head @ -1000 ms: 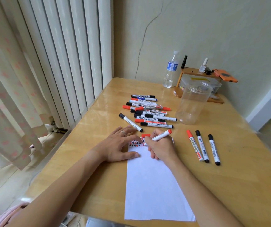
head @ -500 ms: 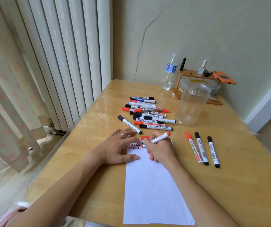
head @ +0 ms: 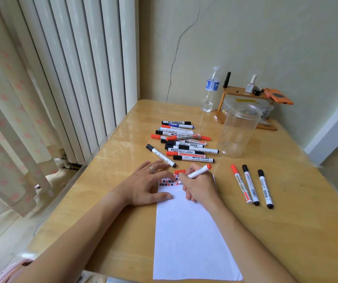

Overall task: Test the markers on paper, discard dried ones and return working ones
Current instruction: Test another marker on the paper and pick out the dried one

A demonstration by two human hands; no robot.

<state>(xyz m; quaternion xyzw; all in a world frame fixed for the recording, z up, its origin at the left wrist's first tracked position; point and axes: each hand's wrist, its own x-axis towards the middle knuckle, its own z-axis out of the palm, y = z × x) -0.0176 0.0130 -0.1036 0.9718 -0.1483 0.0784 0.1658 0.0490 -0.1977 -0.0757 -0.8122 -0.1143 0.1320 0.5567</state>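
Note:
My right hand [head: 199,185] grips an uncapped red marker [head: 196,173], its tip on the top edge of the white paper [head: 190,242] beside rows of red and black test marks [head: 167,182]. Its red cap [head: 180,171] lies just beyond the paper. My left hand [head: 147,183] rests flat on the paper's top left corner, fingers spread. A pile of several markers [head: 184,142] lies further back. Three capped markers [head: 251,185] lie side by side to the right. A clear plastic jar [head: 237,131] stands behind them.
A water bottle [head: 211,90] and a small wooden shelf [head: 245,107] with bottles and an orange item stand at the table's far edge by the wall. A radiator and curtain are to the left. The wooden table [head: 298,231] drops off at right.
The view has shifted slightly. My right hand still holds the red marker at the test marks; both hands stay in nearly the same place.

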